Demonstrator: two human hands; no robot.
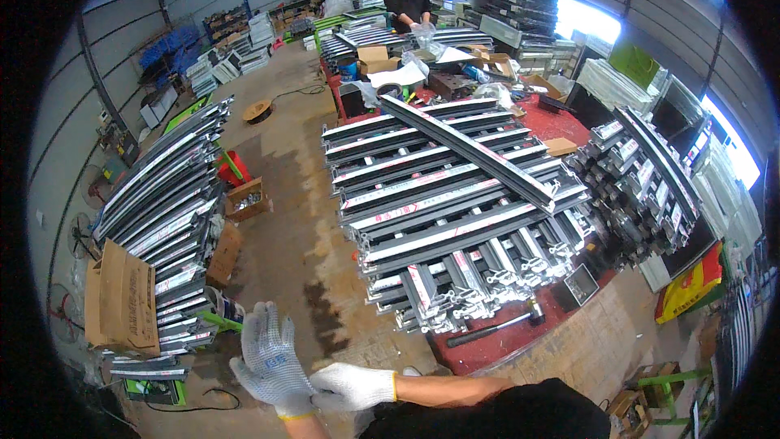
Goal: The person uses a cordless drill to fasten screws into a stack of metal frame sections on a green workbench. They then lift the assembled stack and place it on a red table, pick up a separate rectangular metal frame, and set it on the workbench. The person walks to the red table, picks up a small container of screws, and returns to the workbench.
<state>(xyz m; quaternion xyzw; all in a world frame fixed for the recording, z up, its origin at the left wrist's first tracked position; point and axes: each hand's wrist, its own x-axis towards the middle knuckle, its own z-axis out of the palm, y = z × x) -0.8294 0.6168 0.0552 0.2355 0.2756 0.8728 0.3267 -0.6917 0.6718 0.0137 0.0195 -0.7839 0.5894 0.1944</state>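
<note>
My left hand (273, 364), in a white knitted glove with blue marks, is raised with its fingers stretched up and apart. It holds nothing. My right hand (355, 387), in a similar white glove with a yellow hem, is closed at the wrist of the left glove. Its fingertips seem to pinch the knit there, partly hidden. To the right of my hands, crossed layers of dark metal profiles (455, 183) with white strips lie on a red-topped table (479, 353). One long profile (467, 150) rests diagonally over the others. A hammer (494, 328) lies at the table's near edge.
More profiles (166, 219) are stacked on the left, with a cardboard box (122, 297) on their near end. A small metal tray (580, 285) sits at the table's right corner. Another bundle (642, 183) stands right. A co-worker (408, 0) handles clear plastic at the far end.
</note>
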